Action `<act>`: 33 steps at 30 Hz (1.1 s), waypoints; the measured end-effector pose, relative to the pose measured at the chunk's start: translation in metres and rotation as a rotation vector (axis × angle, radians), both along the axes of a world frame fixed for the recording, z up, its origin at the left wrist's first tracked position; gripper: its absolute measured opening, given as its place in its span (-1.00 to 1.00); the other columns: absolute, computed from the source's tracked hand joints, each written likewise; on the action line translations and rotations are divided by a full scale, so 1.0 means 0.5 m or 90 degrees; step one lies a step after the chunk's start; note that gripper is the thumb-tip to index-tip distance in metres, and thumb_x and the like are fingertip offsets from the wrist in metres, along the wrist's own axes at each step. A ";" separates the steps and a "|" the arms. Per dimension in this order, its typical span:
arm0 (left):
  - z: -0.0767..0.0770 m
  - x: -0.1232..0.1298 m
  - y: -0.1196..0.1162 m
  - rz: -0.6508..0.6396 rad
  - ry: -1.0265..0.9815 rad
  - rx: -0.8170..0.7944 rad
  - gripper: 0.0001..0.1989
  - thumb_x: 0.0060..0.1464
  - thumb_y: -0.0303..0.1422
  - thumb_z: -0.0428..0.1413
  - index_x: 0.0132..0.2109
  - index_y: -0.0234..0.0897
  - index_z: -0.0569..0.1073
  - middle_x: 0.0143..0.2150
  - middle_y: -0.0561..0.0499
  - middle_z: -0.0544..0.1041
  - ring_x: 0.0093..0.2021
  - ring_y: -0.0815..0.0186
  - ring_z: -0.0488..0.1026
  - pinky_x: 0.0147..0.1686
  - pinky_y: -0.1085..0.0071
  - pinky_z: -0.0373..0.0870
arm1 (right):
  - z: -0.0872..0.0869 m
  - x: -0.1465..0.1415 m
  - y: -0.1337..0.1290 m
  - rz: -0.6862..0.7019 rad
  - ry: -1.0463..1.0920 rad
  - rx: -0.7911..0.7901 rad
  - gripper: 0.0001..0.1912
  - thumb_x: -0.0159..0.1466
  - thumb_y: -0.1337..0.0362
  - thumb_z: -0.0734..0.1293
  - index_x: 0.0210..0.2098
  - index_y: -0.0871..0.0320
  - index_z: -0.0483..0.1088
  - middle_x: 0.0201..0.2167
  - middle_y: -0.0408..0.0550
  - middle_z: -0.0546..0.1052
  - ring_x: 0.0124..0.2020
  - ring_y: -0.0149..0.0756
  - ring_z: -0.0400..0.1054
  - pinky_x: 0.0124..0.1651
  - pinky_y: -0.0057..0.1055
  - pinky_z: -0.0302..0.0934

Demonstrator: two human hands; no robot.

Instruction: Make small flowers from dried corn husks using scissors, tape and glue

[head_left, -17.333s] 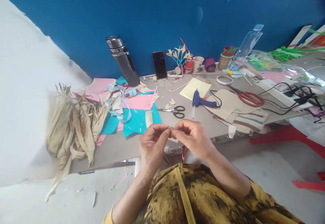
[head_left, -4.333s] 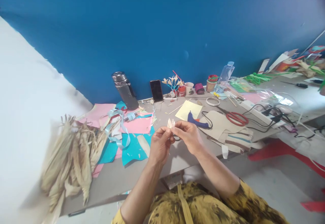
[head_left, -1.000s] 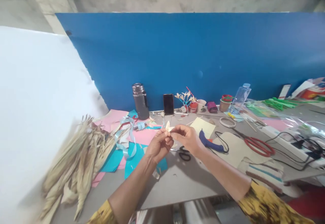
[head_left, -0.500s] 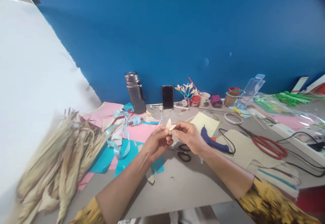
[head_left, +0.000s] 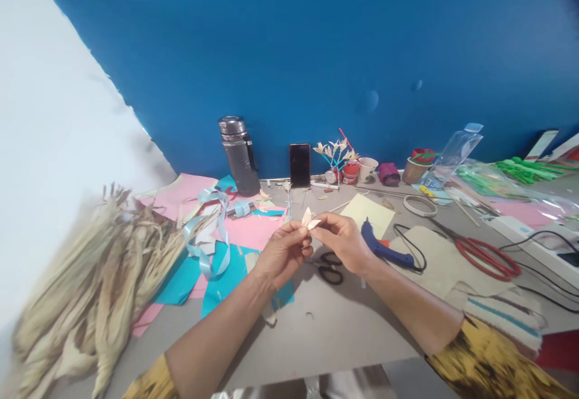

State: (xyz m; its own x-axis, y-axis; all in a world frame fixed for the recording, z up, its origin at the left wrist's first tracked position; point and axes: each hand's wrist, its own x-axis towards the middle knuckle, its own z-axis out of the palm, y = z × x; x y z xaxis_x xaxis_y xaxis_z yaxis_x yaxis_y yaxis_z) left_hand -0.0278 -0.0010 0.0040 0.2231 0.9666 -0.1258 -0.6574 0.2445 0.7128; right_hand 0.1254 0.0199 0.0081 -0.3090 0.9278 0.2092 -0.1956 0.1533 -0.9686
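Between both hands, over the middle of the table, is a small cream husk flower (head_left: pixel 308 219) with pointed petals. My left hand (head_left: pixel 286 251) pinches its base between thumb and fingers. The thumb and forefinger of my right hand (head_left: pixel 340 239) close on the flower's right side, by a petal. Black-handled scissors (head_left: pixel 330 273) lie just below the right hand, their blades partly hidden. A blue glue gun (head_left: pixel 386 249) rests right of that hand. Farther back, similar flowers on blue stems (head_left: pixel 335 152) stand in a small holder.
Dried corn husks (head_left: pixel 72 296) are heaped at the left, beside pink and blue paper (head_left: pixel 181 281) and a light blue ribbon (head_left: pixel 221 260). A grey flask (head_left: pixel 239 164) and a phone (head_left: pixel 300 166) stand near the wall. Red-handled scissors (head_left: pixel 488 259) and a power strip (head_left: pixel 534 248) lie at the right.
The view has shifted slightly. Both hands stay together at the husk flower, whose petals now look a little more upright and spread.
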 end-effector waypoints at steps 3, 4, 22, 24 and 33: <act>0.002 0.002 -0.001 0.015 0.007 0.000 -0.75 -0.17 -0.42 0.42 -0.43 -0.35 0.47 -0.53 0.09 0.38 -0.52 0.50 0.27 -0.50 0.55 0.23 | -0.002 -0.001 0.002 0.011 0.018 -0.031 -0.79 0.09 0.17 0.50 -0.40 0.18 0.49 -0.54 -0.19 0.44 -0.57 -0.49 0.22 -0.50 -0.49 0.09; 0.003 0.002 -0.002 0.019 0.010 -0.001 -0.75 -0.18 -0.42 0.41 -0.43 -0.35 0.47 -0.54 0.10 0.37 -0.53 0.50 0.26 -0.50 0.54 0.22 | -0.003 -0.001 0.002 0.012 0.021 -0.036 -0.78 0.08 0.17 0.51 -0.40 0.17 0.49 -0.53 -0.19 0.44 -0.57 -0.50 0.20 -0.51 -0.50 0.06; -0.001 0.003 -0.008 0.024 0.044 0.023 -0.76 -0.17 -0.41 0.41 -0.42 -0.35 0.48 -0.54 0.11 0.38 -0.56 0.51 0.25 -0.49 0.51 0.22 | -0.013 0.010 0.012 0.024 -0.006 -0.027 -0.71 0.06 0.12 0.53 -0.40 0.18 0.45 -0.51 -0.18 0.42 -0.52 -0.48 0.16 -0.47 -0.50 0.11; -0.003 0.005 -0.008 0.026 0.048 0.035 -0.76 -0.16 -0.40 0.41 -0.41 -0.35 0.48 -0.52 0.10 0.39 -0.54 0.50 0.28 -0.46 0.50 0.25 | -0.011 0.010 0.012 0.023 -0.014 -0.018 -0.70 0.06 0.11 0.52 -0.39 0.18 0.46 -0.50 -0.17 0.42 -0.52 -0.47 0.18 -0.45 -0.48 0.15; 0.006 0.009 -0.014 0.034 0.081 0.055 -0.74 -0.13 -0.35 0.40 -0.41 -0.35 0.47 -0.54 0.09 0.38 -0.51 0.47 0.28 -0.43 0.51 0.25 | -0.005 0.008 0.009 0.021 -0.042 0.009 -0.75 0.11 0.14 0.47 -0.40 0.20 0.45 -0.49 -0.17 0.45 -0.48 -0.45 0.24 -0.40 -0.48 0.15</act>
